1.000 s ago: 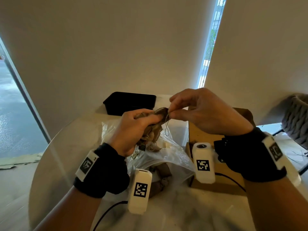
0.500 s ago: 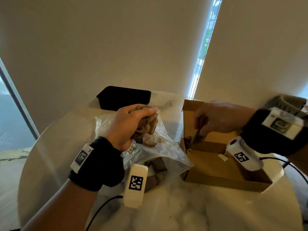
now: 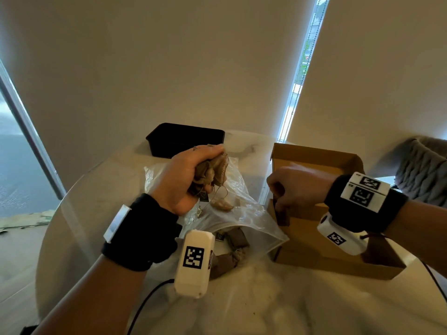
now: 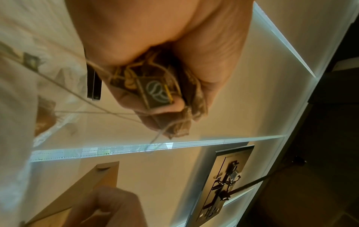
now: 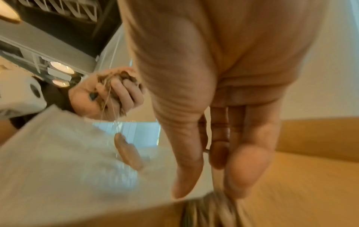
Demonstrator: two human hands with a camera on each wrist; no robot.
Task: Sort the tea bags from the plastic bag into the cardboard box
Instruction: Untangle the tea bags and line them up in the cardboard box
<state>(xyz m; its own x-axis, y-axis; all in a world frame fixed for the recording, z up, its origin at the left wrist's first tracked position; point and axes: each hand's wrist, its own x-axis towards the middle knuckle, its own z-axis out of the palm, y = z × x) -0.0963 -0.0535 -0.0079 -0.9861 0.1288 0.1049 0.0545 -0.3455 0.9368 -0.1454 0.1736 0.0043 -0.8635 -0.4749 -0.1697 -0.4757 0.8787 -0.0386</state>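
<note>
My left hand (image 3: 205,169) is raised above the clear plastic bag (image 3: 244,213) and grips a clump of brown tea bags (image 3: 215,172), seen close in the left wrist view (image 4: 161,92). One tea bag (image 3: 222,205) dangles from the clump on its string (image 5: 128,153). More tea bags (image 3: 232,247) lie inside the plastic bag. My right hand (image 3: 287,197) reaches down into the left end of the open cardboard box (image 3: 338,264), fingers pointing down. Under them a single tea bag (image 3: 281,215) stands against the box wall, blurred in the right wrist view (image 5: 209,212), a thin string running up between thumb and fingers.
A black tray (image 3: 186,139) sits at the back of the round marble table (image 3: 242,298). A grey knitted seat (image 3: 423,170) stands beyond the box at the right. Cables trail from the wrist cameras across the near side of the table.
A second ago both hands were pulling one tea bag off the clump. My right hand carried it right and lowered it into the box's left end; my left hand stayed above the plastic bag.
</note>
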